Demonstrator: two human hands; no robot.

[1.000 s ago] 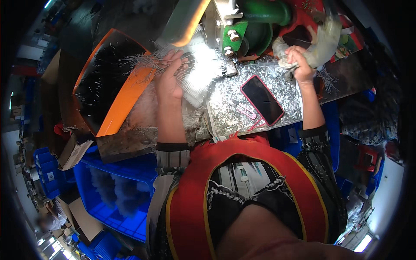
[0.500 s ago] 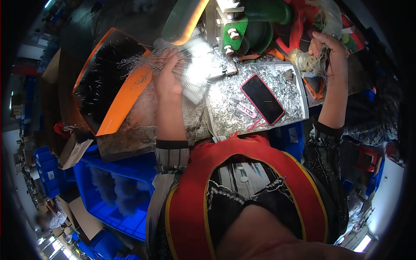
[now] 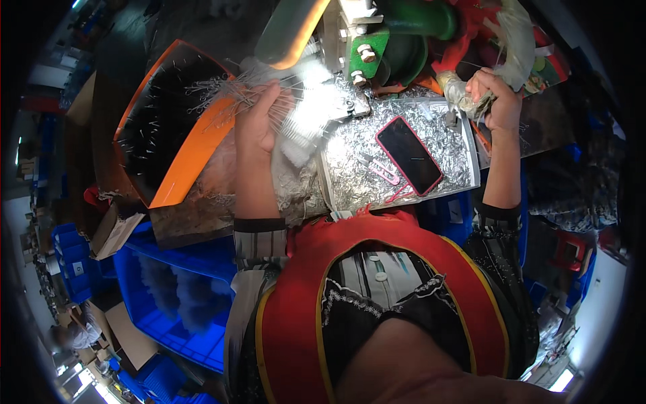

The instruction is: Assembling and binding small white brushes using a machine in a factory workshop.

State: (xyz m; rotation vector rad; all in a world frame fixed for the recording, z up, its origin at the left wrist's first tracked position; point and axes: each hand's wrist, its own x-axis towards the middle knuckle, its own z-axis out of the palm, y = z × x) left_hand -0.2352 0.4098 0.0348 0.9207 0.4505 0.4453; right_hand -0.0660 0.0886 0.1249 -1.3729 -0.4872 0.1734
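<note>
My left hand point(image 3: 257, 124) is closed around a bunch of thin twisted-wire brushes. Their wire stems point(image 3: 214, 93) fan out to the left, over the edge of an orange-rimmed tray. On the other side of the hand, white bristles point(image 3: 299, 138) lie under a bright lamp. At the right, my right hand point(image 3: 498, 101) has its fingers curled against a handle point(image 3: 464, 96) wrapped in pale, worn material. Beside it stands a green machine point(image 3: 367, 55) with bolts on its plate. The fingers partly hide the wrapped handle.
The orange tray point(image 3: 192, 161) with a dark inside holds loose wires. A red-edged phone point(image 3: 410, 155) and pink snips point(image 3: 382, 170) lie on a foil-covered board point(image 3: 350, 188). The lamp point(image 3: 291, 34) hangs above the bristles. A blue crate point(image 3: 195, 347) with grey fluffy pieces stands below left.
My right hand has come down toward me and a little left, staying at the wrapped handle. My left hand has shifted slightly with the brushes still in it.
</note>
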